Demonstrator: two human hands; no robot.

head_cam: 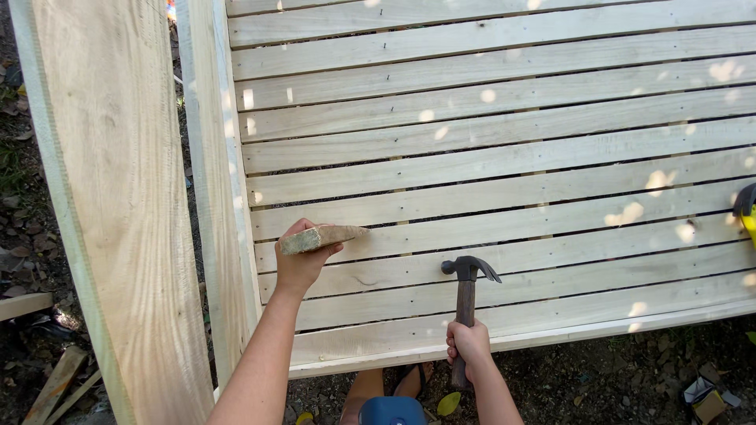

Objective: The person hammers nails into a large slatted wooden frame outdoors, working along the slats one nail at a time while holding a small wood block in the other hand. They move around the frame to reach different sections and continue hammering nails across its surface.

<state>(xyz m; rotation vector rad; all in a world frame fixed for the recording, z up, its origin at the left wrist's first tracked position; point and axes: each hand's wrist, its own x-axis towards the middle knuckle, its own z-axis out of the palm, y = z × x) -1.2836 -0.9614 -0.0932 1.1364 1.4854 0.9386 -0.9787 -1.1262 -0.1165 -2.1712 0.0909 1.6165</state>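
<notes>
Over the slatted panel [504, 181], the left hand [301, 264] grips a small wood block [323, 238] against a slat, fingers wrapped under it. Right hand [468, 345] is clamped around a claw hammer [466, 291] (head resting just above the slats), well apart from the block.

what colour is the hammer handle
The hammer handle is dark reddish brown under a dark metal head, gripped by the right hand; head view.

Slatted wooden panel [504, 157] lying broad and bare above both hands, wide plank [118, 197] and upright board [216, 197] closing off the left, yellow tool [746, 211] poking in at the right edge, scrap wood [47, 370] cluttering the ground [614, 378] lower left.
</notes>
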